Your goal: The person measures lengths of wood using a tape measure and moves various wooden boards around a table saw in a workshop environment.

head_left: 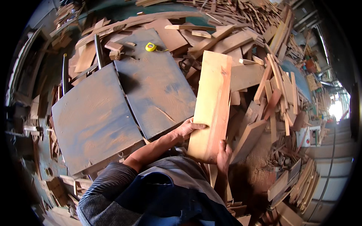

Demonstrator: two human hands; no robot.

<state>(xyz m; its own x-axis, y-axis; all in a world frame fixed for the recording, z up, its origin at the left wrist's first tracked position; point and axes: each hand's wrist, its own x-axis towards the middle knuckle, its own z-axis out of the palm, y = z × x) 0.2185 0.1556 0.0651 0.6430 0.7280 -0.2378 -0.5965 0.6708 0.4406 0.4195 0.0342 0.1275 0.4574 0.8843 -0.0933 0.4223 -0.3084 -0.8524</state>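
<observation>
A long pale wooden board (pixel 211 101) with a reddish streak along its right side is held up in front of me. My left hand (pixel 190 128) grips its left edge, the thumb lying on the face and the fingers hidden behind. Lower down, my right hand (pixel 224 151) grasps the right edge near the bottom end, its thumb up. To the left of the board is a dusty metal saw table (pixel 151 83) in two sections, parted by a dark gap; the board's left edge overlaps its right side in view. A yellow tape measure (pixel 151 47) rests on the far part of the table.
Small wood blocks (pixel 114 46) sit at the table's far left edge. Piled offcuts (pixel 233 39) lie beyond it, and leaning planks (pixel 279 90) crowd the right. Sawdust (pixel 256 173) covers the floor at my right. A dark cable (pixel 332 162) hangs at the far right.
</observation>
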